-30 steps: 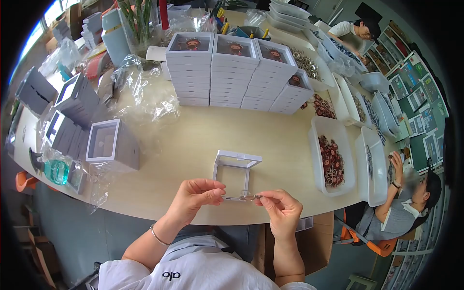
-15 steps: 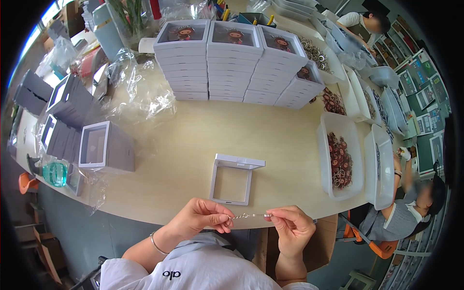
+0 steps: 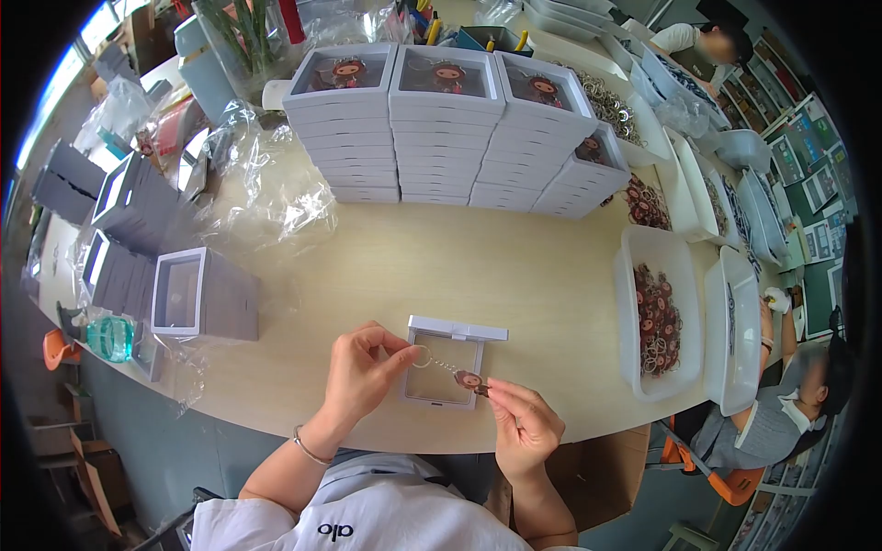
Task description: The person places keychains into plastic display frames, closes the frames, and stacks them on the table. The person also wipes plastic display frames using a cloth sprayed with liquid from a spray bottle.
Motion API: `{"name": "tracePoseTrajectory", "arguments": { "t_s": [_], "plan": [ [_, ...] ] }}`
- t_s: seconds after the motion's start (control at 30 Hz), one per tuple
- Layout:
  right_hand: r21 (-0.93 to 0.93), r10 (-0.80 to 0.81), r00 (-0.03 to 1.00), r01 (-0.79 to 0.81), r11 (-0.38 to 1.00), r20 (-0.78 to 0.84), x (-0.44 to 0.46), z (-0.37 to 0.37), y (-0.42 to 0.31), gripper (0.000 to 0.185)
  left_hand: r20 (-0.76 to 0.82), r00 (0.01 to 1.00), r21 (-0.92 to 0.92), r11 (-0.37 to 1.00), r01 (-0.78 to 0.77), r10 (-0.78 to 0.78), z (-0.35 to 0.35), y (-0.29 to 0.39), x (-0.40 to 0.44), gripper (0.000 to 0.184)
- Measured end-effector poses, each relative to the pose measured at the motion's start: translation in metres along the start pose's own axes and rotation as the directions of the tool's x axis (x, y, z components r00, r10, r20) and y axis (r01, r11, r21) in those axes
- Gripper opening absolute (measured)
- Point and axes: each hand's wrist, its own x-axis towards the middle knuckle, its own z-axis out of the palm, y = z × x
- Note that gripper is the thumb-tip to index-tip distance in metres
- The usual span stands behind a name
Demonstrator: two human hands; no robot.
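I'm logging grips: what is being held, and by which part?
A keychain: the left hand pinches its ring, the right hand the lower end of its charm.

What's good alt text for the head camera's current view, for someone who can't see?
A person's left hand and right hand hold a charm keychain between them, above an open pale case on a table. Stacked cases stand beyond; a tub of similar keychains sits to the right.

Person [image 3: 432,523] I'm watching wears white short-sleeved top [image 3: 395,496], small dark "alo" lettering [image 3: 333,530] on front, thin silver bangle [image 3: 302,445] round left wrist [image 3: 322,432].
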Motion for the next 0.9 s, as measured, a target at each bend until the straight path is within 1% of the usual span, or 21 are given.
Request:
{"name": "tracePoseTrajectory", "arguments": {
  "t_s": [0.1, 0.2, 0.3, 0.37, 0.4, 0.5, 0.57, 0.7, 0.8, 0.9],
  "plan": [
    [-0.058, -0.091, 0.996, 0.091, 0.994, 0.01, -0.001, 0.004, 0.008, 0.018, -0.039, 0.998, 0.07, 0.997, -0.036, 0.039, 0.007, -0.001, 0.005, 0.013],
    [-0.082, -0.11, 0.994, 0.111, 0.99, 0.013, -0.004, 0.005, 0.012, 0.019, -0.052, 0.996, 0.123, 0.99, -0.065, 0.072, 0.012, 0.001, 0.006, 0.012],
    [-0.082, -0.094, 0.996, 0.094, 0.992, -0.002, -0.003, 0.007, 0.012, 0.013, -0.053, 0.995, 0.19, 0.979, -0.078, 0.09, 0.014, 0.003, 0.005, 0.011],
    [-0.084, -0.089, 0.996, 0.089, 0.992, -0.002, -0.003, 0.008, 0.013, 0.013, -0.049, 0.993, 0.241, 0.966, -0.093, 0.108, 0.015, 0.002, 0.005, 0.011],
    [-0.086, -0.088, 0.996, 0.087, 0.992, -0.003, -0.004, 0.008, 0.014, 0.013, -0.053, 0.992, 0.244, 0.965, -0.098, 0.114, 0.015, 0.002, 0.005, 0.011],
    [-0.087, -0.089, 0.996, 0.089, 0.992, 0.006, -0.009, 0.01, 0.021, 0.022, -0.058, 0.991, 0.261, 0.96, -0.099, 0.118, 0.016, 0.002, 0.005, 0.013],
    [-0.124, -0.113, 0.993, 0.114, 0.986, 0.015, -0.008, 0.012, 0.022, 0.026, -0.058, 0.993, 0.28, 0.956, -0.083, 0.103, 0.016, 0.004, 0.005, 0.014],
    [-0.208, -0.181, 0.983, 0.185, 0.961, 0.037, -0.006, 0.019, 0.024, 0.032, -0.061, 0.988, 0.278, 0.953, -0.12, 0.143, 0.017, -0.001, 0.006, 0.016],
    [-0.288, -0.256, 0.966, 0.252, 0.924, 0.023, -0.005, 0.026, 0.023, 0.031, -0.062, 0.986, 0.27, 0.953, -0.136, 0.158, 0.017, -0.003, 0.007, 0.016],
    [-0.368, -0.29, 0.957, 0.274, 0.889, 0.013, -0.006, 0.031, 0.019, 0.03, -0.062, 0.982, 0.268, 0.951, -0.155, 0.178, 0.017, -0.007, 0.008, 0.015]
  ]
}}
